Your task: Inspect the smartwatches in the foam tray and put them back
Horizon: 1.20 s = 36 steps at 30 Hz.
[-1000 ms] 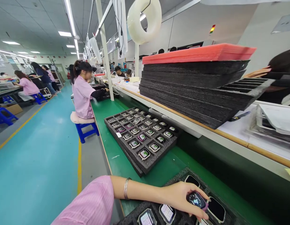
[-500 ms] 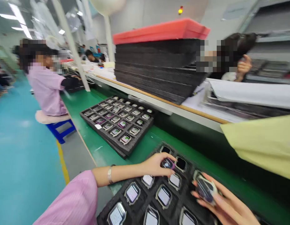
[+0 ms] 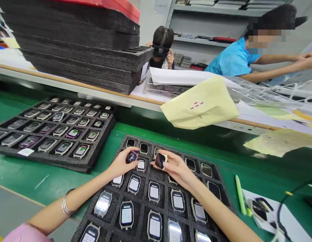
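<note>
My left hand is closed around a purple-edged smartwatch whose dark screen shows a lit face. In my right hand is a pale-framed smartwatch with a black screen, gripped between thumb and fingers. Both hands are just above the far part of a black foam tray. Its compartments hold several watches; many near ones, such as one watch, have white lit screens, while those in the far row are dark. My right forearm covers some of the compartments.
A second foam tray of watches lies to the left. Black foam trays are stacked on the shelf, where yellow paper overhangs the edge. At right are a green pen, cables and white paper. Two people sit opposite.
The view has swung right, bringing the blue-shirted person and the pen into sight. Both hands still hold their watches; the right one's watch now shows its screen more squarely.
</note>
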Available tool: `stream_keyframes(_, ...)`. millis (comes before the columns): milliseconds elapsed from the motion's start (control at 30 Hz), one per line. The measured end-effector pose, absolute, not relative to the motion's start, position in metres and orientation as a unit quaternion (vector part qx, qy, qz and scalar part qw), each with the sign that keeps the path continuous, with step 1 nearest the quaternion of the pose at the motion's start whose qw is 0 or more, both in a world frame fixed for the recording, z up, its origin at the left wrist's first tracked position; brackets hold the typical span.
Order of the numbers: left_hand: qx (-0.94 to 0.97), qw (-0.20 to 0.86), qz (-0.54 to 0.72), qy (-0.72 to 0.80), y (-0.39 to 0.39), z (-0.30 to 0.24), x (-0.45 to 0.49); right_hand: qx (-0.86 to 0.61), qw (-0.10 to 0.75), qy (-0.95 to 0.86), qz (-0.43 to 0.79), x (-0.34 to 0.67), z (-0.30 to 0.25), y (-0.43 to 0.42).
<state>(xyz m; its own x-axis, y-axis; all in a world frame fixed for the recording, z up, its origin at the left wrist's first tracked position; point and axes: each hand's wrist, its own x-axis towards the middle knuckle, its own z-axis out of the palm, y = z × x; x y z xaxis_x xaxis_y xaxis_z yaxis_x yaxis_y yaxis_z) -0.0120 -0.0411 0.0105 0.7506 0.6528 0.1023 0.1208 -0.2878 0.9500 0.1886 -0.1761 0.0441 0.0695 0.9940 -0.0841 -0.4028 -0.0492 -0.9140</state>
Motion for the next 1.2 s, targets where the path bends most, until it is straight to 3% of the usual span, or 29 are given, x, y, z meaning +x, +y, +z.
stream_keyframes(1200, 0.786, 0.51, 0.234, 0.262, -0.0409, 0.0172, -0.0142, -0.485, 0.551, -0.384, 0.56, 0.1871, 0.0429, -0.1744)
